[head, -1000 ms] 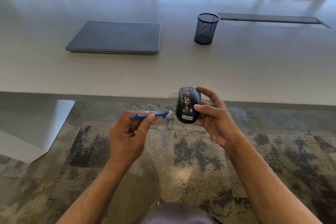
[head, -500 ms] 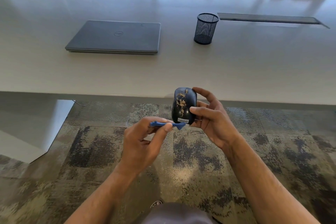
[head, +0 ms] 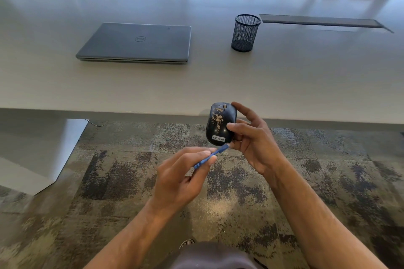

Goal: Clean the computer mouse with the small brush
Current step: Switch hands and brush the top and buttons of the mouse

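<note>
So your right hand (head: pixel 253 146) has the mouse (head: pixel 220 124) in its grip, thumb pressed on the top shell and the other fingers wrapped behind it. You're holding it up in the air just off the near edge of the counter (head: pixel 196 85), top side facing you, with the white label at the end nearest you. There's a patch of brownish grime smeared over the upper half of the shell, running down from the scroll wheel.

Your left hand (head: pixel 181 179) sits just below and to the left of that grip, pinching the small blue brush (head: pixel 211 156) between thumb and fingertips. The brush angles up and to the right, and its tip ends right under the bottom end of the mouse, next to the heel of your right thumb. Can't really tell if the tip is actually touching the mouse or just close, since it's a bit blurred there.

Further out past the mouse, on the counter, there's a closed grey laptop (head: pixel 137 42) off to the left and a black mesh pen cup (head: pixel 246 33) to the right, well apart from each other. A long dark slot (head: pixel 321 22) is set into the counter just beyond the cup. Patterned carpet (head: pixel 122 172) is under your hands.
</note>
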Tool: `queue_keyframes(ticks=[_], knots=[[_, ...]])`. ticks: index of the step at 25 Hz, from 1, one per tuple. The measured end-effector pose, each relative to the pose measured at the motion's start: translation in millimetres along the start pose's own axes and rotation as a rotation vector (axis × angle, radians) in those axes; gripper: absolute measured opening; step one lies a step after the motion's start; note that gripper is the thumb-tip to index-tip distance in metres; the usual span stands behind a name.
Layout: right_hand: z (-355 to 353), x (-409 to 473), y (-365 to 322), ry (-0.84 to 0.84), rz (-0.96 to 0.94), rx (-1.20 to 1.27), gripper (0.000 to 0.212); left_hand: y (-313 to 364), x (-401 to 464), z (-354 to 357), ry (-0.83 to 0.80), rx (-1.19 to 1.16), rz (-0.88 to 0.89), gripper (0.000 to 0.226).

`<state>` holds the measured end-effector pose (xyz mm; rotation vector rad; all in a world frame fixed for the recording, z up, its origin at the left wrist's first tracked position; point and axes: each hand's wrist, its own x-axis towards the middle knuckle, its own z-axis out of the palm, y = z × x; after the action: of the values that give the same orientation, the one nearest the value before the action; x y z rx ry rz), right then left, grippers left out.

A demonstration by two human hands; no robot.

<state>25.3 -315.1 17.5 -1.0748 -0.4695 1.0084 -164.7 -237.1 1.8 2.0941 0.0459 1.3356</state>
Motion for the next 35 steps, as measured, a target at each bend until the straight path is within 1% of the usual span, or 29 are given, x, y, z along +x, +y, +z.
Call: queue_keyframes(ticks=[4,6,8,11,15,18,20,26,28,30,32,35], knots=[[-1.8,-0.1,-2.5,0.019,-0.007,-0.002,0.068,-9.3,-0.6,-13.9,-0.060,0.176,0.110,0.022],[-3.3,0.1,-4.3,0.027,-0.009,0.000,0.068,-12.7,-2.7,-23.6,-0.062,0.249,0.116,0.022],[-4.7,0.0,-4.7,0.036,-0.005,-0.006,0.069,-14.4,-3.0,-32.2,-0.030,0.290,0.113,0.018],[-5.7,-0.4,-4.0,0.035,0.009,-0.006,0.069,-10.0,-3.2,-27.0,-0.035,0.275,0.201,0.020],[-1.8,-0.1,-1.6,0.031,0.017,-0.018,0.071,3.3,-6.8,0.1,-0.156,0.168,0.353,0.025],[-0.4,-0.8,-1.1,0.018,0.018,-0.029,0.071,3.0,0.0,4.3,-0.206,0.229,0.409,0.011],[-0.8,-1.7,-1.7,0.024,0.018,-0.033,0.071,0.3,3.9,-0.5,-0.218,0.301,0.430,0.006],[-6.7,-1.7,-3.7,0.071,0.003,-0.042,0.069,0.6,-3.1,-11.4,-0.143,0.355,0.456,0.011],[-4.9,-0.6,-2.4,0.072,0.012,-0.053,0.070,5.5,-2.0,-1.0,-0.164,0.354,0.504,0.010],[-2.3,0.5,-0.1,0.067,0.017,-0.064,0.071,8.2,0.8,10.1,-0.197,0.361,0.539,0.015],[-0.9,0.8,0.8,0.069,0.016,-0.074,0.072,6.6,4.7,15.5,-0.221,0.377,0.541,0.017],[-2.0,0.2,-0.3,0.079,0.019,-0.063,0.070,0.5,6.7,10.8,-0.242,0.397,0.533,0.016]])
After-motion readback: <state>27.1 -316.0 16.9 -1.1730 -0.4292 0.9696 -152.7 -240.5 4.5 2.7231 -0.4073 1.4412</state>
